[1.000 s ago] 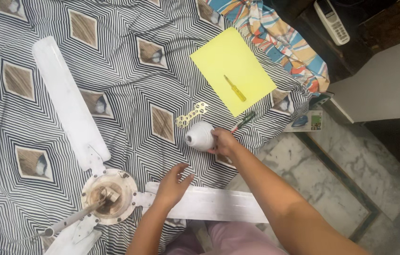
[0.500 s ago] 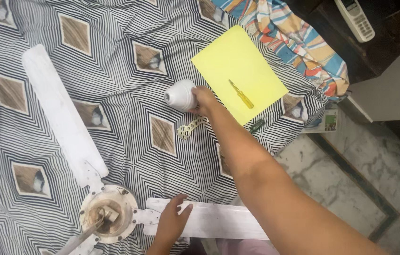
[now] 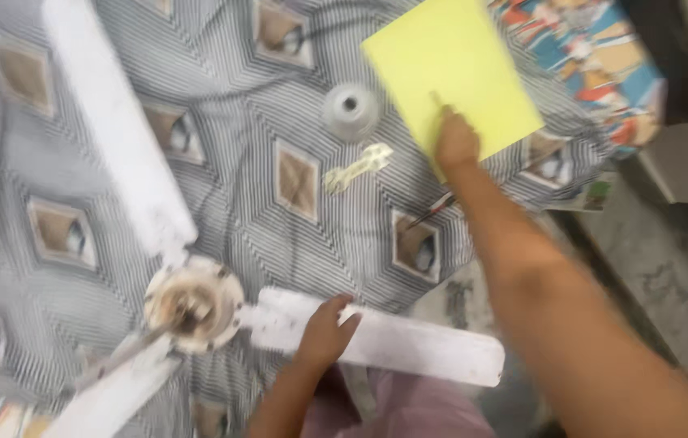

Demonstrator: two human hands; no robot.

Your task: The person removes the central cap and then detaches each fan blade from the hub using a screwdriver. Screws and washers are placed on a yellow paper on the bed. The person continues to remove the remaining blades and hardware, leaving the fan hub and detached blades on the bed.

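Right grip (image 3: 456,144) is down on the yellow sheet (image 3: 451,71), fingers bunched at its lower edge as if on something small there; motion blur keeps me from telling whether they are closed on anything. Left grip (image 3: 324,332) lies flat and open on the nearest fan blade (image 3: 376,337), pressing on it, not holding it. The ceiling fan lies on a bed under a striped cover (image 3: 320,243), motor hub (image 3: 194,304) face up with its inner parts showing, and blades remain fixed to it: one long blade (image 3: 113,138) runs up to the far left, another leaves the hub toward the lower left. Off the fan already, by the look of it, are the white canopy cup (image 3: 350,109), standing alone just left of the sheet, and a small pale bracket (image 3: 358,167) just below it. A thin dark tool (image 3: 435,208) lies beside the right wrist. I judge the work at an early-to-middle point: small fittings off, hub and blades not yet apart.
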